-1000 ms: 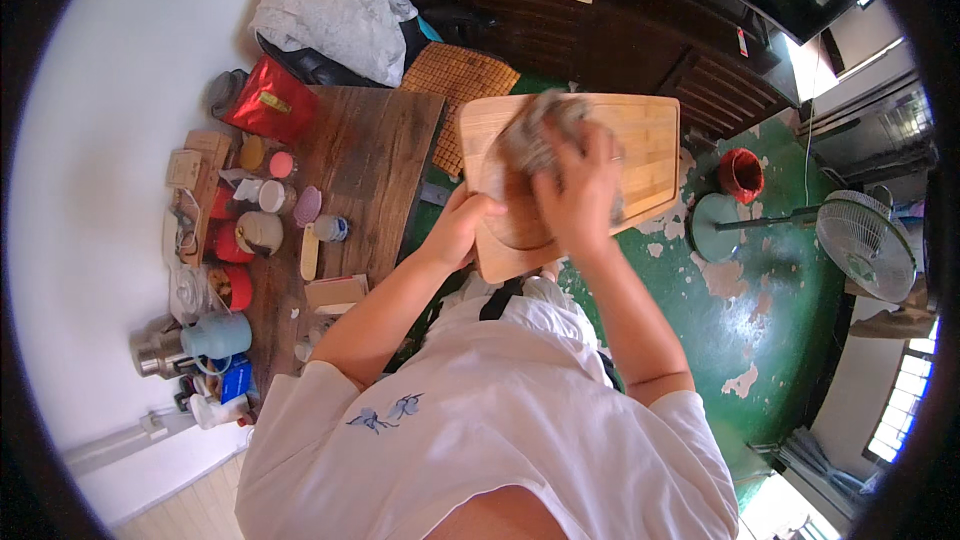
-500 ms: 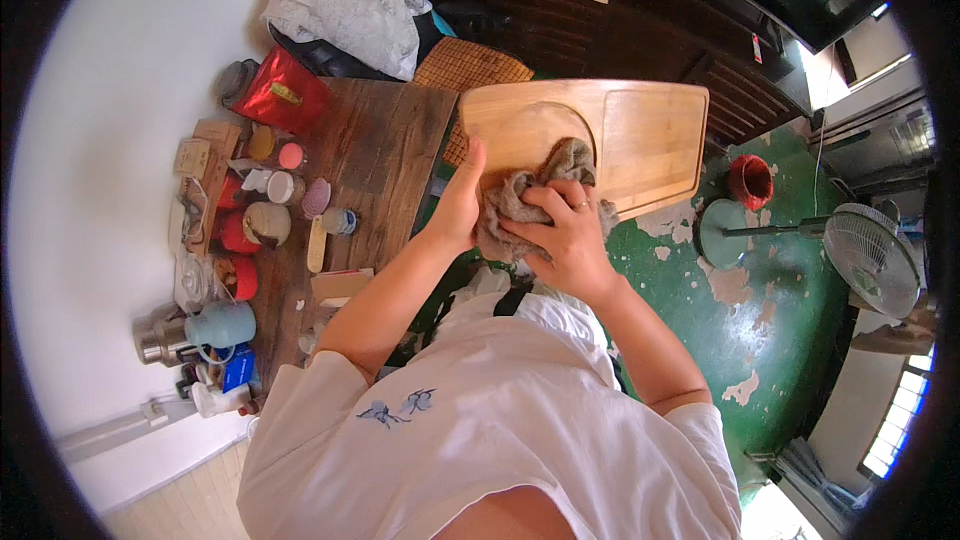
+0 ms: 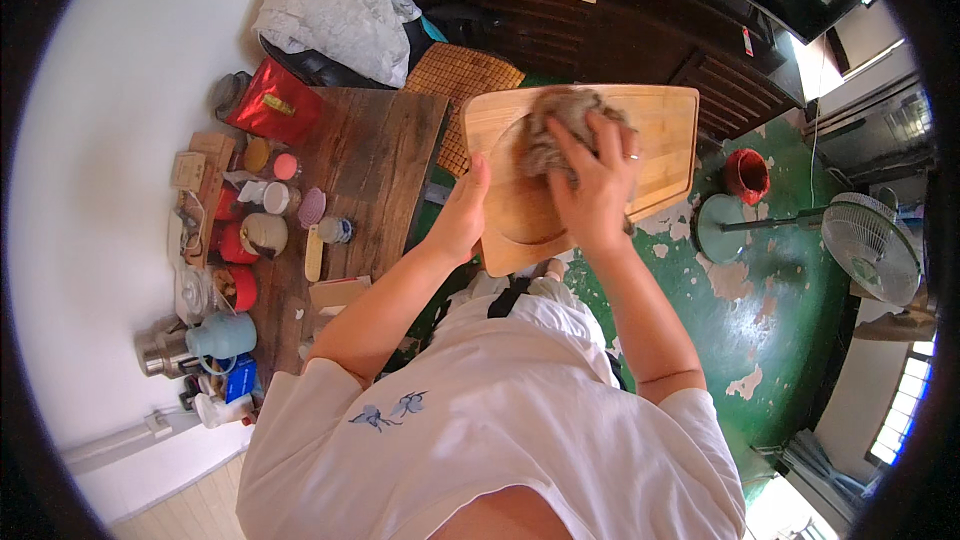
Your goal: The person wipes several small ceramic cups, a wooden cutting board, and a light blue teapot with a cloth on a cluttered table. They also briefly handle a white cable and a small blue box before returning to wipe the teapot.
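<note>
A light wooden serving tray (image 3: 664, 135) is held up in front of my body, above the floor. It has a round recess on its left part and a rectangular one on its right. My left hand (image 3: 461, 218) grips the left edge, thumb up along the rim; its other fingers are hidden behind the wood. With fingers bent over it, my right hand (image 3: 597, 185) presses a crumpled grey-brown cloth (image 3: 562, 118) onto the tray's upper middle. The cloth and fingertips are a little blurred by motion.
At the left stands a brown wooden table (image 3: 385, 155) with jars, a red bag (image 3: 275, 102) and a light-blue jug (image 3: 222, 336). Beyond the tray are a woven-mat seat (image 3: 465, 70) and a dark cabinet (image 3: 600, 30). A standing fan (image 3: 868, 248) and red bucket (image 3: 746, 176) are on the right.
My right hand and the cloth have moved up and right across the tray, uncovering the round recess's lower part. My left hand keeps its grip on the tray, which has shifted slightly.
</note>
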